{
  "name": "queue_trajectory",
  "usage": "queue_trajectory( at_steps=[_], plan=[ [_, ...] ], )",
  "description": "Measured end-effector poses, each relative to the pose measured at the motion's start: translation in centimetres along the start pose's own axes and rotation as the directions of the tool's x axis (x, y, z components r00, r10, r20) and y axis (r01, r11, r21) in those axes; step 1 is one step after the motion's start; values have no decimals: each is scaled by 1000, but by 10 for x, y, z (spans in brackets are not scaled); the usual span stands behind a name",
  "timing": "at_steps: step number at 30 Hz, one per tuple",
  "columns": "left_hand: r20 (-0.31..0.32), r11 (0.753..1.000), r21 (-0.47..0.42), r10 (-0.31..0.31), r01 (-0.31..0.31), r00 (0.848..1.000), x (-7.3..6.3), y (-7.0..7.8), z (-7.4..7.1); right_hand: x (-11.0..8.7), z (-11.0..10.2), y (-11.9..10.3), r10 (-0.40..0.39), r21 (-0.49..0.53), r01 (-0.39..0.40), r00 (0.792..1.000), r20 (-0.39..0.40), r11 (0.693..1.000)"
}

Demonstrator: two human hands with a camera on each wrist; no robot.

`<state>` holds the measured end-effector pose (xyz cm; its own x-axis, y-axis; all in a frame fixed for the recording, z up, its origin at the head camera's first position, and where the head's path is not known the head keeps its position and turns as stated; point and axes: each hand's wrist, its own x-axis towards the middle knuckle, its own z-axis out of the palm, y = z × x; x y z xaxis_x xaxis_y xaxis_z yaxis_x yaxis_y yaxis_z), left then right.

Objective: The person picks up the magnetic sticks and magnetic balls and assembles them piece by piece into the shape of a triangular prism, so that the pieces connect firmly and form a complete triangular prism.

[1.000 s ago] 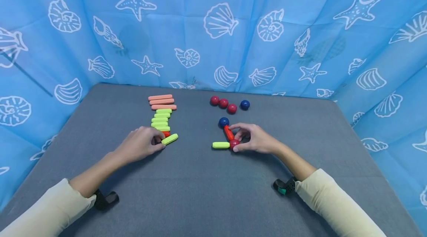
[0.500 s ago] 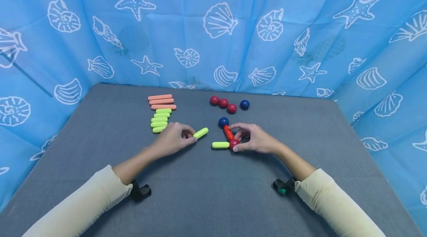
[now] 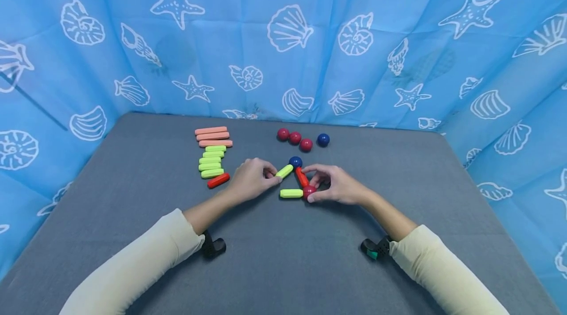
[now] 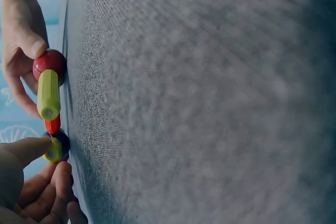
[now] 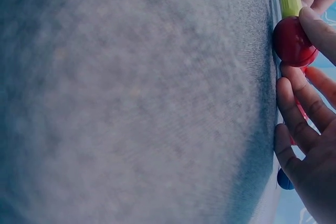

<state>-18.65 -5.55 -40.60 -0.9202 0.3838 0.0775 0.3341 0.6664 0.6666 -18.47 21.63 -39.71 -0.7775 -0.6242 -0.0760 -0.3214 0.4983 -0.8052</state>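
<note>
My left hand [image 3: 253, 178] pinches a yellow-green rod [image 3: 284, 171] between thumb and fingers, its far end right at a blue ball [image 3: 295, 161]. From that ball a red rod [image 3: 302, 177] runs down to a red ball [image 3: 309, 192]. A second yellow-green rod [image 4: 48, 95] sticks out of the red ball toward the left. My right hand [image 3: 330, 184] grips the red ball with its thumb and fingers, the index finger lying up along the red rod. In the right wrist view, the thumb presses on the red ball [image 5: 294, 41] and the fingers partly hide the red rod.
Several yellow-green rods [image 3: 211, 161] lie in a column at the left, below three salmon rods [image 3: 212, 136]. A loose red rod [image 3: 218, 180] lies beside my left forearm. Three red balls [image 3: 295, 138] and a blue ball [image 3: 323, 140] sit at the back of the grey table [image 3: 283, 266].
My left hand has carried a yellow-green rod from the column rightward to the blue ball, uncovering the loose red rod. My right hand has stayed on the red ball.
</note>
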Motion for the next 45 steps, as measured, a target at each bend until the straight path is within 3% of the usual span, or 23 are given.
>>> queue_trajectory(
  at_steps=[5, 11, 15, 20, 25, 30, 39, 45],
  plan=[
    [48, 998, -55, 3, 0, 999, 3, -1, 1, -1, -1, 1, 3, 11, -3, 1000, 2, 1000],
    [97, 991, -130, 56, -43, 994, 8, -7, -3, -1, -1, 2, 2, 14, -2, 1000, 12, 1000],
    [60, 982, -183, 47, -36, 997, 21, -10, -6, -2, -2, 2, 1, 10, -1, 1000, 13, 1000],
    [-44, 977, -212, -10, 1, 999, 50, -12, -10, -4, -3, 2, 6, 1, -6, 1000, 10, 1000],
    [-94, 988, -145, -69, 55, 993, 79, -14, -14, -3, -2, 3, 15, 2, -15, 1000, 6, 1000],
    [-60, 990, -42, -139, 137, 988, 97, -19, -17, -2, 0, 1, 12, 4, -12, 1000, 6, 1000],
    [65, 990, 6, -143, 143, 988, 109, -11, -15, -1, -3, -1, 17, 25, -17, 1000, 15, 1000],
    [17, 981, -7, -196, 196, 980, 112, -12, -8, 0, -3, 1, 15, 19, -15, 1000, 23, 1000]
  ],
)
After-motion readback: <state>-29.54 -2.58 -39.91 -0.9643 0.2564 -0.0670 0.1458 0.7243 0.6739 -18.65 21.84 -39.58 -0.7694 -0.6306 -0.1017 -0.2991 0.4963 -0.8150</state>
